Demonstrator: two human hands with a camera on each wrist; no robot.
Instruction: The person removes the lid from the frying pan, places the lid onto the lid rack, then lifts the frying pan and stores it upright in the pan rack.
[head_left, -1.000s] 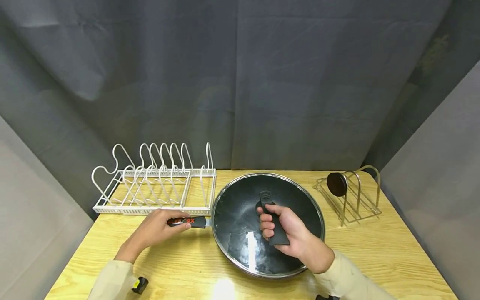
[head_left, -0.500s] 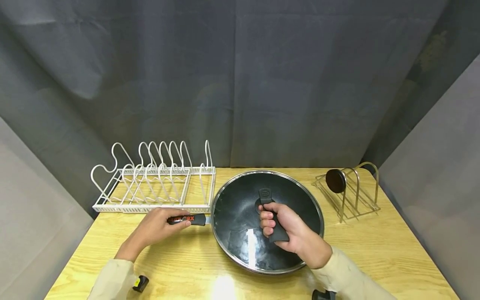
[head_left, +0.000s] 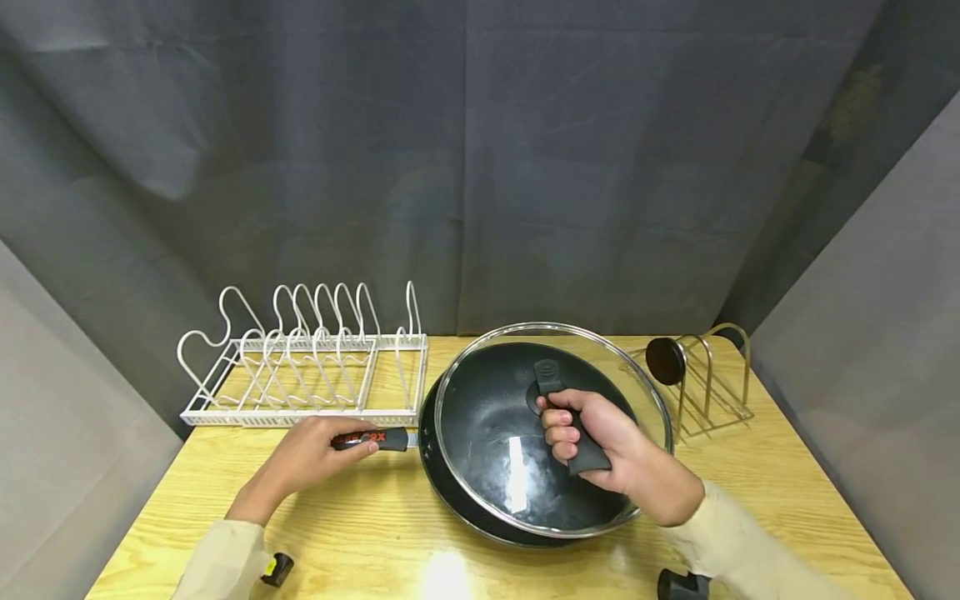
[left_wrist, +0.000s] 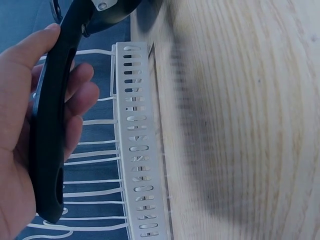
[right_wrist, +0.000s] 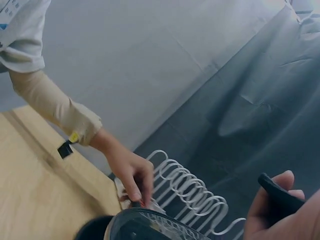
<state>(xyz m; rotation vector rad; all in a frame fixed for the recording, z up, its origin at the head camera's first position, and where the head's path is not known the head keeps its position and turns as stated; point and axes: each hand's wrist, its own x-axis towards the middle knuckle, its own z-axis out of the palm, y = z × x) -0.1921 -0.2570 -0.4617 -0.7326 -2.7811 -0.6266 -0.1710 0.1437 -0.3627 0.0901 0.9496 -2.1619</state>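
Note:
A black frying pan [head_left: 429, 467] stands on the wooden table, its handle [head_left: 392, 439] pointing left. My left hand [head_left: 311, 457] grips that handle; in the left wrist view the fingers curl round the black handle [left_wrist: 52, 110]. Above the pan, a round glass lid [head_left: 480, 450] with a steel rim sits shifted to the right, so the pan's left edge shows beside it. My right hand [head_left: 600, 437] holds the lid's black upright handle [head_left: 550, 377] with fingers wrapped round it. The right wrist view shows only part of this hand [right_wrist: 287, 215] and the lid's edge [right_wrist: 145, 220].
A white wire dish rack [head_left: 300, 417] stands at the back left, just behind the left hand. At the back right is a gold-coloured wire rack [head_left: 708, 392] with a dark round disc [head_left: 665, 361] on its front. A grey curtain [head_left: 465, 167] hangs behind the table.
The right hand has moved the lid up off the pan and to the right, uncovering the pan's left rim. The left hand keeps its hold on the pan handle.

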